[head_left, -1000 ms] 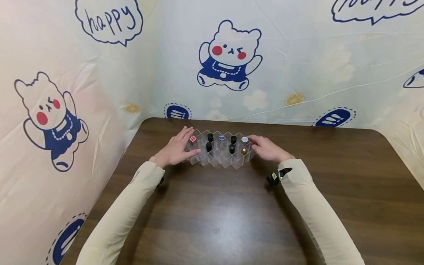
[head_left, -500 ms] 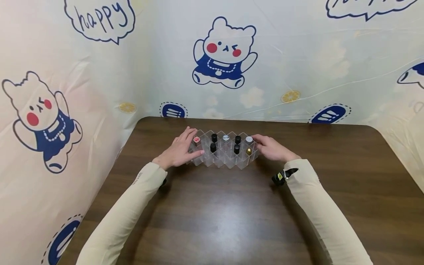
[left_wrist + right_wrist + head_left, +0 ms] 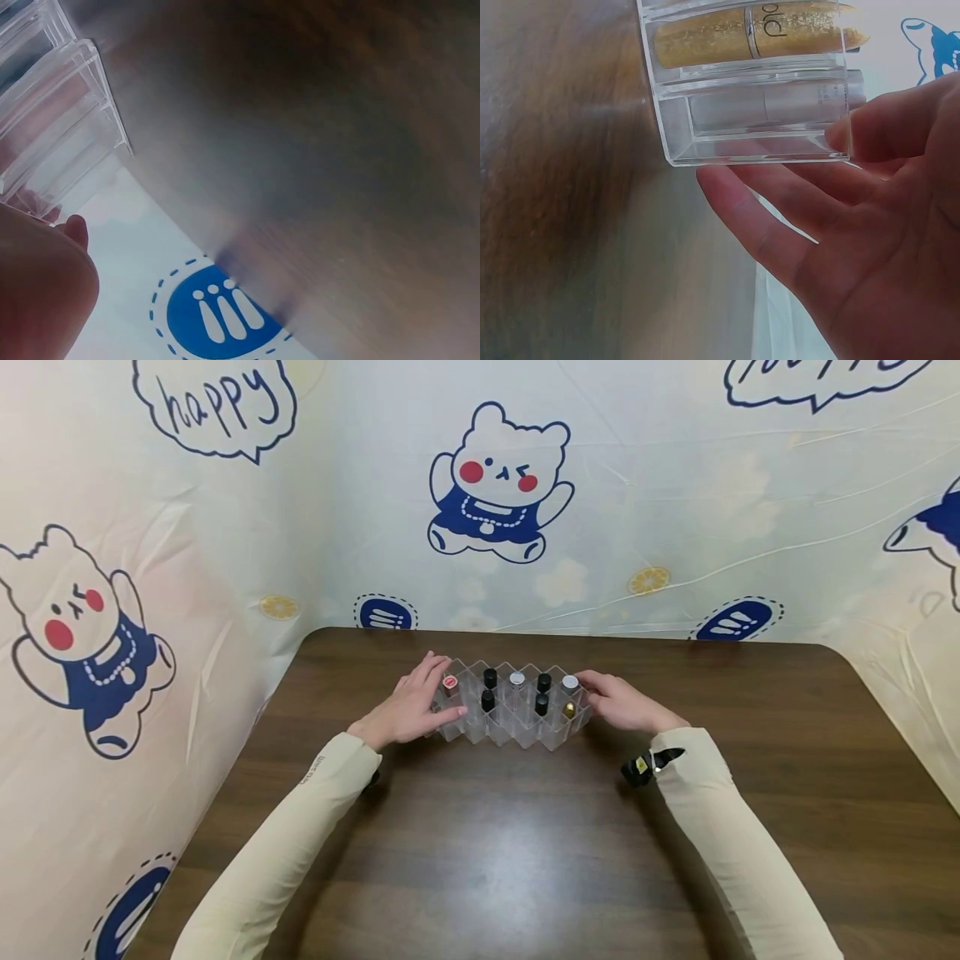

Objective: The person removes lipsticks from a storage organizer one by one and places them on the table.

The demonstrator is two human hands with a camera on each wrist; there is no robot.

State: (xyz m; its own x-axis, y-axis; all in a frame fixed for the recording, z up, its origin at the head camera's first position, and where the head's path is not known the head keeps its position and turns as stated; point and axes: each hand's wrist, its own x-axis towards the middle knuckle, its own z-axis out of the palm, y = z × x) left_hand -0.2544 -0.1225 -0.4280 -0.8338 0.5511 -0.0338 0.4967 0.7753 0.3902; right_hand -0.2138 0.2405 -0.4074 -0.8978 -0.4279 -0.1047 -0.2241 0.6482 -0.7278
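A clear acrylic lipstick organizer [image 3: 527, 731] with slanted cells stands near the far side of the table. Several lipsticks are in it: one with a red top [image 3: 450, 684], black-capped ones [image 3: 489, 699], pale-topped ones [image 3: 517, 680] and a gold one [image 3: 570, 710]. My left hand [image 3: 401, 708] holds its left end, thumb along the front rim and fingers around the side. At the right end my right hand [image 3: 622, 702] grips it; the right wrist view shows fingers [image 3: 772, 202] against the outer wall and one fingertip at the rim, beside the gold glitter tube [image 3: 705, 37].
The brown wooden table [image 3: 487, 860] stretches toward me and out to both sides. A printed fabric wall [image 3: 645, 493] with cartoon bears closes off the back and sides. Black wrist straps [image 3: 651, 766] sit at the cuffs.
The organizer has slid rightward along the table, with both hands moving along at its ends. The camera view has also turned slightly right.
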